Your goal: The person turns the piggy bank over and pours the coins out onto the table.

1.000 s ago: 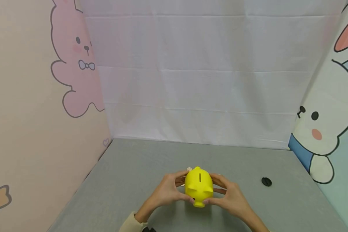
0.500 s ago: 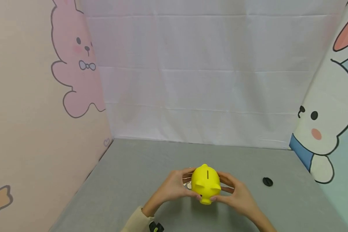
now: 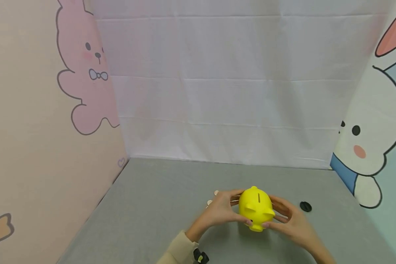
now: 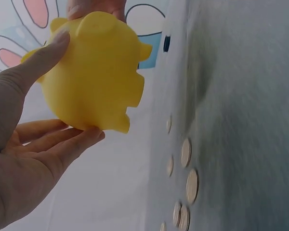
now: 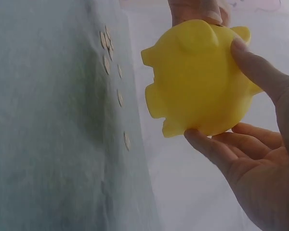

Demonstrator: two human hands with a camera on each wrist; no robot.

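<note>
Low in the head view, right of centre, both hands cradle a yellow piggy bank [image 3: 256, 208] clear of the grey surface [image 3: 151, 205]: left hand [image 3: 222, 211] and right hand [image 3: 288, 220] curl around opposite flanks, steadying it slot-up. Coins [image 4: 189, 168] lie beneath; a black plug [image 3: 305, 206] sits right.

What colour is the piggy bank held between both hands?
Plain bright yellow. The piggy bank shows best in the right wrist view, held up off the grey table.

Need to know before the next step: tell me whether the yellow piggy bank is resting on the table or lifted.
Lifted. Both wrist views show the piggy bank clear of the table, its feet not touching.
</note>
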